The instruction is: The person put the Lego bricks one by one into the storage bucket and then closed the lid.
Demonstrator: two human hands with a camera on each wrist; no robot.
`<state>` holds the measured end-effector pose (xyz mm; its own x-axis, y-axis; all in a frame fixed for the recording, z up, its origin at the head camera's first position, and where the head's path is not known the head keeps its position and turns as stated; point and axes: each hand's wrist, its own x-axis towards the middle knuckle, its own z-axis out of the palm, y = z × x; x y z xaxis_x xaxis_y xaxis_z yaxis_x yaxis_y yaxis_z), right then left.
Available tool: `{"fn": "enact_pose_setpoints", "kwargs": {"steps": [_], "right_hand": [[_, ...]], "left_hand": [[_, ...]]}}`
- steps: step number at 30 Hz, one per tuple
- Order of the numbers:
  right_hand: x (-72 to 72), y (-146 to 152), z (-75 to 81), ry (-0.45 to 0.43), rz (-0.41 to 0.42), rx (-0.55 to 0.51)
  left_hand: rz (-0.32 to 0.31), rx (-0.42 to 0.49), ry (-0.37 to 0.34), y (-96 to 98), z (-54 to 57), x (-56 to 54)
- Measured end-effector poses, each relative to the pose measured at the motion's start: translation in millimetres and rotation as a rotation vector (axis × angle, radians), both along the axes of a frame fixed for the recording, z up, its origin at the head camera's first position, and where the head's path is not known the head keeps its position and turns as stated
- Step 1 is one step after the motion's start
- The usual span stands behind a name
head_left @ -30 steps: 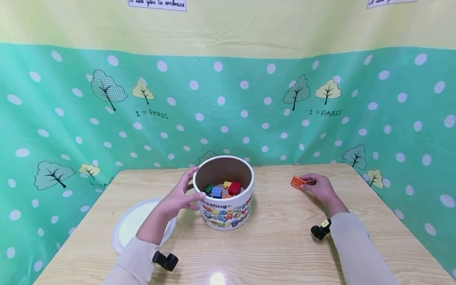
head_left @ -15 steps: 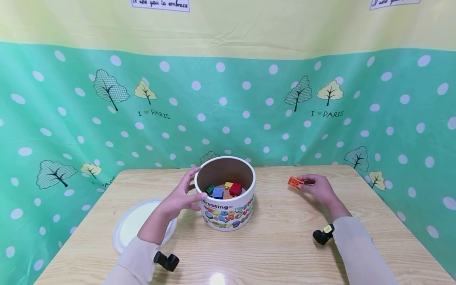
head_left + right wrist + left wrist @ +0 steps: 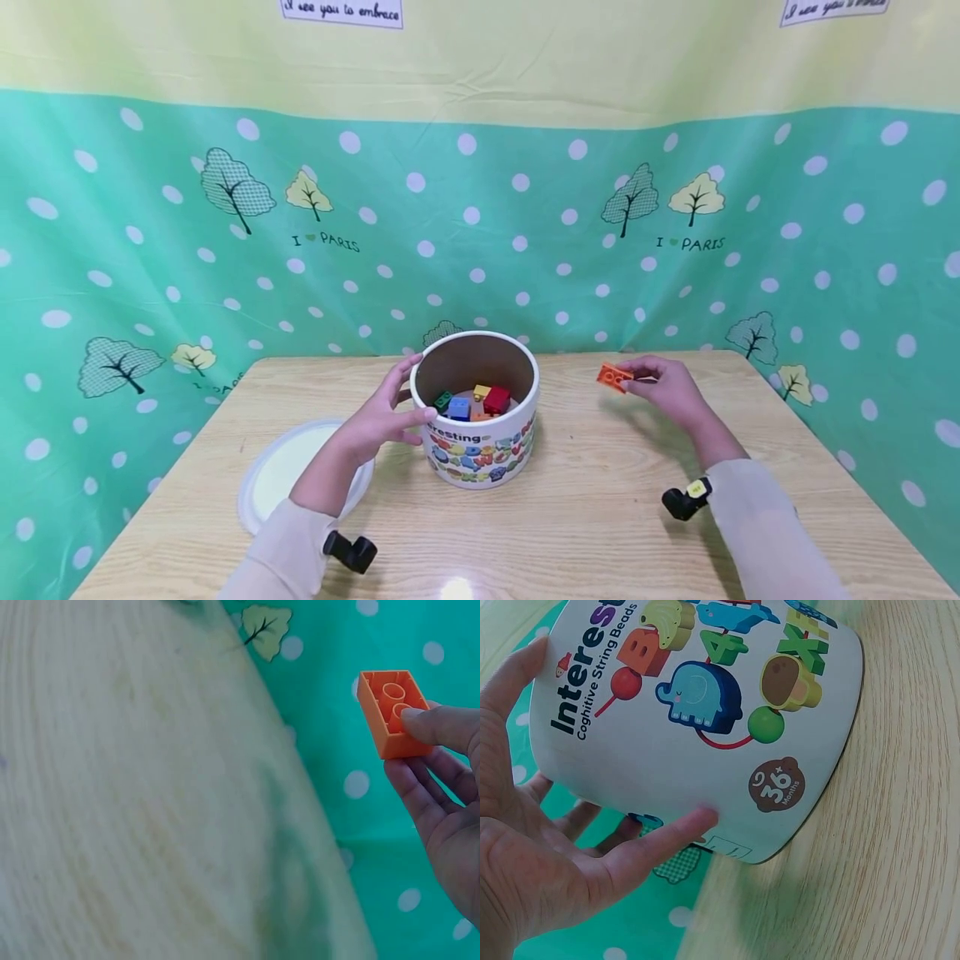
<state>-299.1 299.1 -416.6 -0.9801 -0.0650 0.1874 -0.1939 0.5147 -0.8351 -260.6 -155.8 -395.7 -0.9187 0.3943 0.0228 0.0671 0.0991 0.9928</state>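
My right hand (image 3: 667, 392) pinches an orange toy building brick (image 3: 615, 377) between thumb and fingertips, above the right part of the table. In the right wrist view the hollow underside of the brick (image 3: 391, 712), with round tubes inside, faces the camera. My left hand (image 3: 381, 414) rests spread, fingers fairly straight, against the left side of a white round tub (image 3: 480, 454) printed with colourful letters. The thumb touches near its front rim. Inside the lidless tub lie a red brick (image 3: 497, 400), a blue brick (image 3: 459, 408), a green brick (image 3: 443, 402), a yellow brick and an orange one.
A white round lid (image 3: 288, 479) lies on the wooden table (image 3: 570, 517) left of the tub, partly beneath my left forearm. Behind the table hangs a green and yellow curtain (image 3: 517, 208) with dots and trees. Black wrist cameras (image 3: 350, 552) sit on both wrists.
My right hand has moved the orange brick slightly left and upward from the table, tilting it. My left hand stays at the tub. The head view has shifted a little.
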Motion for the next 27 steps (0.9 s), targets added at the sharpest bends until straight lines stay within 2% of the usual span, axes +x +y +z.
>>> {"fn": "enact_pose_setpoints", "kwargs": {"steps": [8,27], "right_hand": [[9.6,-11,25.7,0.02,0.028,0.011],[21.7,-41,70.5,0.099,0.163,-0.054]], "left_hand": [[-0.005,0.003,-0.002,0.7,0.1,0.6],[0.005,-0.008,0.004,-0.3,0.2,1.5]]}}
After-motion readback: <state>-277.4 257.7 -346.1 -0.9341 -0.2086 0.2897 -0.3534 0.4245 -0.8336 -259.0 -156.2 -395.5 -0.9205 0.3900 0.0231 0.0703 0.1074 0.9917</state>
